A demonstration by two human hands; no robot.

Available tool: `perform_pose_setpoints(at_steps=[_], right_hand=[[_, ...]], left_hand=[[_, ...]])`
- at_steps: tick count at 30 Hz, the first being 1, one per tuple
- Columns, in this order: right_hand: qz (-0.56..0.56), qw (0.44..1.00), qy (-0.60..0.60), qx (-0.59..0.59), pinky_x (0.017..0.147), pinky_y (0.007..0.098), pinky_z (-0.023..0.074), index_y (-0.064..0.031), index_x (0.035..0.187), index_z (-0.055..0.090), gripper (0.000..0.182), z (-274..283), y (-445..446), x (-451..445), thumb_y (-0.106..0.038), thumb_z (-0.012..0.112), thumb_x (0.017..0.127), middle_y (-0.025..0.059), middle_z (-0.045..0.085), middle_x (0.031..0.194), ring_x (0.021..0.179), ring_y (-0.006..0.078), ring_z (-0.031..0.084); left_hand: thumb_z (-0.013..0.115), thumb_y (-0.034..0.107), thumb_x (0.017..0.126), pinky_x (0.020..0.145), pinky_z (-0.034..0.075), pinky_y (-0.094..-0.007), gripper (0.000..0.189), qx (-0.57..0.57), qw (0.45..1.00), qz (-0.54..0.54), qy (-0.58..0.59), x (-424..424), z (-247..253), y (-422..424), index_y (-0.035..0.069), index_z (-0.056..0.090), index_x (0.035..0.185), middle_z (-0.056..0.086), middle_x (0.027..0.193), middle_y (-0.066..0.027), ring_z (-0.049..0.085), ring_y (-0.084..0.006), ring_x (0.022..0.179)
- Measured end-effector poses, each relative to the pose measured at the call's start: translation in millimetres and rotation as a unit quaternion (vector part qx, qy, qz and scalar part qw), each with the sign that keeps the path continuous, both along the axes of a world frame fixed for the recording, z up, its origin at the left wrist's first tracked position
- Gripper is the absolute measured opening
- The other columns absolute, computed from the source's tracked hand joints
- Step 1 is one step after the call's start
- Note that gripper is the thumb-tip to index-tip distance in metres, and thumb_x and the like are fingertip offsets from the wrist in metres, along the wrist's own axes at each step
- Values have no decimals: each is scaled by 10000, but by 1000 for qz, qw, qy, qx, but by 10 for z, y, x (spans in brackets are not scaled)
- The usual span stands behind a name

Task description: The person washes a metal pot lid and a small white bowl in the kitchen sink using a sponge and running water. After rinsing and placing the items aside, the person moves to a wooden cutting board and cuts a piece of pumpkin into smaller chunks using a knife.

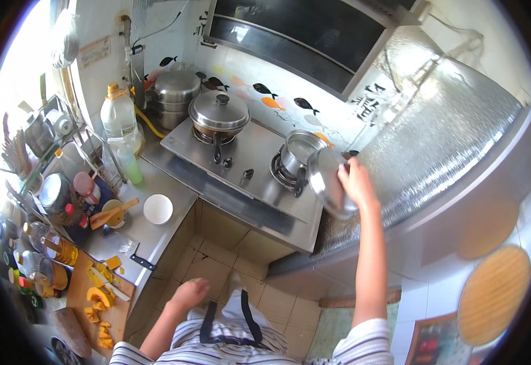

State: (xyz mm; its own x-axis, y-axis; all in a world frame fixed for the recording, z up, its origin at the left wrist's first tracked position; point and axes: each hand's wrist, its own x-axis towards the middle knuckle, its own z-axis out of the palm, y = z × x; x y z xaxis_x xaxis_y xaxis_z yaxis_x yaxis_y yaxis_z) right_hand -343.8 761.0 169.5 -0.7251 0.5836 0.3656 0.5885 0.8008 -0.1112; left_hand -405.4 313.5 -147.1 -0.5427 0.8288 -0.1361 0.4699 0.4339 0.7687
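My right hand (358, 181) grips a steel pot lid (325, 189) by its top, holding it tilted over the right end of the gas stove (265, 180). Just left of the lid, an uncovered steel saucepan (293, 157) with a black handle sits on the right burner. Pale liquid seems to fill part of it. My left hand (190, 292) hangs low in front of my body, fingers curled, with nothing visible in it. A lidded steel pan (220, 114) stands on the left burner. To my left, a wooden cutting board (122, 315) bears cut pumpkin (99, 296) and a knife (110, 285).
Left counter: a white bowl (158, 209), a wooden spatula (115, 213) across a cup, a black-handled knife (143, 262) near the edge, oil bottles (62, 248). A stacked steamer (174, 98) stands in the corner. The range hood (293, 41) overhangs the stove. A foil-like panel (429, 137) lies right.
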Motion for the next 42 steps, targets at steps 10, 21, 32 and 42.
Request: perform_pose_setpoints(at_steps=[10, 21, 32, 42], right_hand=[[34, 968, -248, -24, 877, 462, 468, 104, 1154, 417, 556, -498, 1969, -1686, -353, 529, 859, 301, 596, 1047, 1005, 425, 578], [82, 943, -312, -80, 854, 463, 464, 63, 1113, 453, 486, -781, 2039, -1888, -318, 573, 836, 288, 594, 1041, 991, 426, 569], [131, 959, -248, 40, 797, 456, 469, 64, 1002, 506, 383, -771, 1834, -1748, -280, 595, 860, 250, 590, 927, 886, 397, 581], [214, 957, -123, -155, 903, 404, 426, 21, 1091, 591, 286, -1831, -221, -1923, -95, 617, 831, 183, 560, 1120, 1049, 342, 533]], left_hand=[[566, 120, 862, 695, 504, -340, 216, 52, 950, 289, -101, -761, 141, 867, -10, 598, 1031, 652, 887, -173, 652, -265, 798], [558, 94, 889, 759, 494, -303, 206, 48, 939, 306, -152, -1329, 206, 1513, -4, 586, 1068, 656, 946, -121, 631, -186, 858], [566, 104, 842, 669, 502, -352, 161, 57, 971, 228, -42, -1578, 370, 1995, 17, 613, 969, 643, 907, -157, 637, -308, 757], [525, 167, 931, 527, 525, -274, 230, 118, 700, 675, -204, -976, -402, 683, -40, 546, 1028, 619, 865, -127, 623, -159, 611]])
